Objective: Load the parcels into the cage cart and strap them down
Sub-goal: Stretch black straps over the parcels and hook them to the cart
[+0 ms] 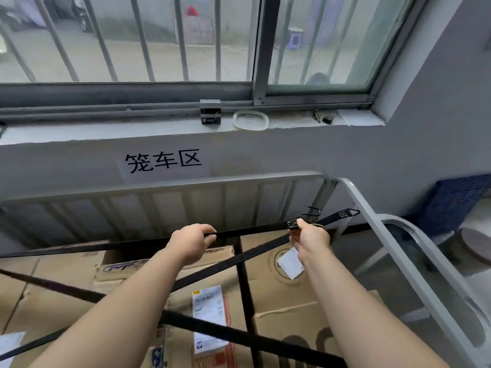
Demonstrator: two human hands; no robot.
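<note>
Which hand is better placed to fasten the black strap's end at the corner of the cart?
Probably the right hand. It pinches the strap at its stitched end, right beside the hook and the cart's corner post. The left hand grips the strap farther back, over the parcels.

Views: one wide-angle view is given, worn on the head.
Position: the scene is seen from above and behind both forearms, which end at the fingers (208, 238) on the strap (252, 231).
Direction: forward and down; the cage cart (164, 186) rail and window (125, 92) are seen beyond the fingers.
Nearness: the parcels (281, 296) are seen close, below the fingers.
</note>
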